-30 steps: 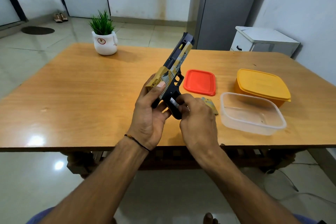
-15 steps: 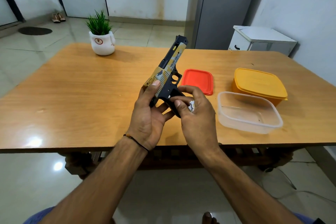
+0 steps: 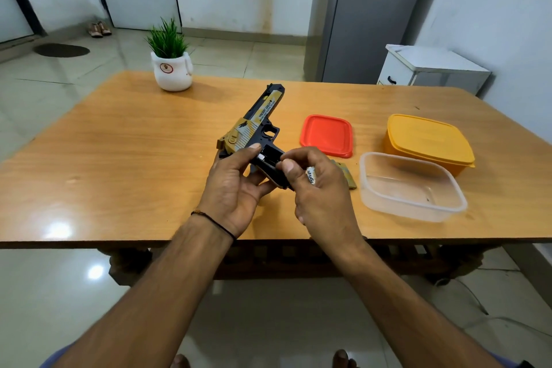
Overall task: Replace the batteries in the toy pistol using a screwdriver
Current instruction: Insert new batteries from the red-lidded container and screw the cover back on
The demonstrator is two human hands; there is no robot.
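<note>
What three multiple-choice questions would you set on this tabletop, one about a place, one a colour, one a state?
1. Where does the red lid lie?
A) on the floor
B) flat on the table
C) on top of the plant pot

2. What colour is the closed box?
A) blue
B) green
C) yellow

3. What state is the right hand in?
A) pinching a battery
B) flat and open on the wood
C) turning a screwdriver

Answers:
1 B: it lies on bare wood, apart from the clear container.
2 C: its lid and body are both yellow.
3 A: its fingers curl round the battery beside the toy pistol, which the left hand grips.
</note>
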